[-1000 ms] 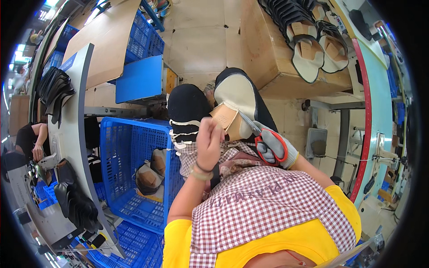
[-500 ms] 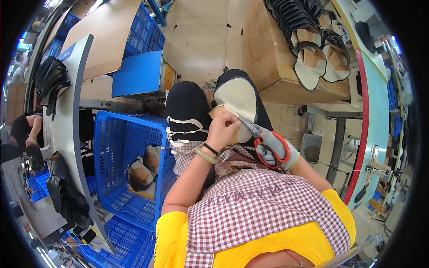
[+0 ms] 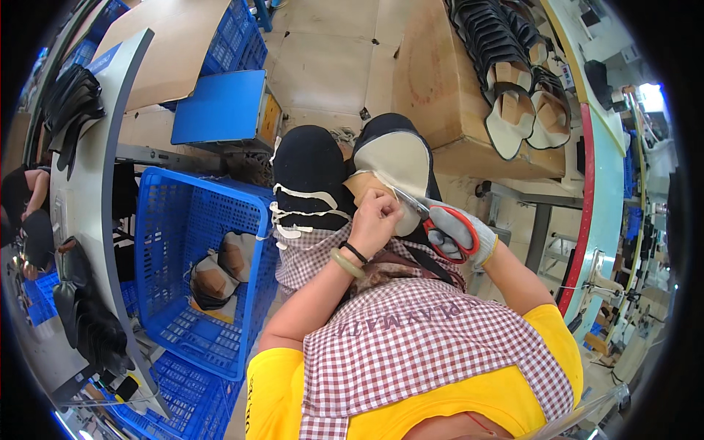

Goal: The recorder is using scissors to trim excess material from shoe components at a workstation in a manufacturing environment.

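Observation:
Across my right knee lies a shoe upper point(image 3: 400, 158), black outside with a cream lining and a tan inner piece. Bare, with a bracelet at its wrist, my left hand point(image 3: 376, 220) pinches the near edge of that upper, fingers closed. My right hand point(image 3: 478, 246), in a grey glove, grips red-handled scissors point(image 3: 416, 205) by the loops. Their blades point up and left to the lining edge beside my left fingers; the tips are partly hidden. Thin white trimmings point(image 3: 308, 194) lie over my dark left trouser leg.
A blue plastic basket point(image 3: 147, 257) with several uppers point(image 3: 213, 282) stands at my left. Beyond it is a blue-topped box point(image 3: 220, 106). Stacked uppers point(image 3: 513, 117) sit on a cardboard box point(image 3: 433, 95) at far right. Black uppers point(image 3: 84, 308) rest along the left bench, a person beyond it.
The view has shifted slightly. My left hand stays pinched on the upper's edge, and the gloved hand with the scissors has turned a little, blades still at the lining edge.

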A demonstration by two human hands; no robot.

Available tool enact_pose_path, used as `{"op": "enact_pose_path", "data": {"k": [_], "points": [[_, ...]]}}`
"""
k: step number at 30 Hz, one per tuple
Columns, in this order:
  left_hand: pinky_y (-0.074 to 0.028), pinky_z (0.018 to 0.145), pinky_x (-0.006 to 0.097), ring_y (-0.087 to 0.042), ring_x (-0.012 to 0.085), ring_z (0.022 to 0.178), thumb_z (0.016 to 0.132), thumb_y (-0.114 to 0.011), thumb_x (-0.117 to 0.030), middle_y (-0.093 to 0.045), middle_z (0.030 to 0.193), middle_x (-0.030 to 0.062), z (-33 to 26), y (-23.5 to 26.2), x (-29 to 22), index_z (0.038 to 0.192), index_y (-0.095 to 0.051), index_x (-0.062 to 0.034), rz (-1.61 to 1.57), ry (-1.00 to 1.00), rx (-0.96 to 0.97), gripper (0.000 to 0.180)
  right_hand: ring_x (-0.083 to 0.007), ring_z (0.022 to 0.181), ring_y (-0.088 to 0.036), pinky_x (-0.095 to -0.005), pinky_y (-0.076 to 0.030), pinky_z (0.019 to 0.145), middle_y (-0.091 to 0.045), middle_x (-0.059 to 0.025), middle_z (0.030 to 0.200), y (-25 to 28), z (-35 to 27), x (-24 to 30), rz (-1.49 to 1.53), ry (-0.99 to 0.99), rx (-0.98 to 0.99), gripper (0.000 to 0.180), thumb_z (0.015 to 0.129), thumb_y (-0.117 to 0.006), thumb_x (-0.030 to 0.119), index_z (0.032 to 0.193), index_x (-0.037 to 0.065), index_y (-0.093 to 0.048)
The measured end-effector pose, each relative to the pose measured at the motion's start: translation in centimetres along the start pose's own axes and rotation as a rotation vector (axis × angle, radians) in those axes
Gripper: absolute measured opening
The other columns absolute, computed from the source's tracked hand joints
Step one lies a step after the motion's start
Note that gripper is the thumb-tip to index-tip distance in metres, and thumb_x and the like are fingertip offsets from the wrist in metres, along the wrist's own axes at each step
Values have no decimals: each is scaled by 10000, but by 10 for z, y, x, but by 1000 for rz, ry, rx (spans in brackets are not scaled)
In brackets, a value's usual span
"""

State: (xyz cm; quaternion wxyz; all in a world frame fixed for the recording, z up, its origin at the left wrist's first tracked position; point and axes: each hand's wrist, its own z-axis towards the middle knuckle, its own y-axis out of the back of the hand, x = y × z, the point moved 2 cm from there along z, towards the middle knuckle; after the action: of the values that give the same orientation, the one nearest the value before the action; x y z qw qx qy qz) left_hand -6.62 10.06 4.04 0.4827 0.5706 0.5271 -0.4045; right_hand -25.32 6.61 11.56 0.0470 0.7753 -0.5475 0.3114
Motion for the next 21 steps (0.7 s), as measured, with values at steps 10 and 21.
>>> {"op": "enact_pose_path", "data": {"k": [10, 21], "points": [[-474, 724, 307, -542, 224, 920, 729, -674, -16, -501, 1026, 88, -11, 0, 6, 759, -596, -31, 17, -232, 196, 85, -45, 436, -402, -186, -310, 364, -536, 13, 669, -17, 28, 26, -39, -119, -35, 324, 937, -507, 449, 1032, 139, -515], [-462, 802, 403, -553, 344, 928, 717, -665, -65, -507, 1052, 199, 0, 8, 23, 884, -536, 10, -177, -71, -140, 225, -20, 461, -395, -156, -319, 387, -518, 34, 706, -15, 41, 8, -16, 34, 59, 538, 966, -475, 396, 1435, 181, -324]]}}
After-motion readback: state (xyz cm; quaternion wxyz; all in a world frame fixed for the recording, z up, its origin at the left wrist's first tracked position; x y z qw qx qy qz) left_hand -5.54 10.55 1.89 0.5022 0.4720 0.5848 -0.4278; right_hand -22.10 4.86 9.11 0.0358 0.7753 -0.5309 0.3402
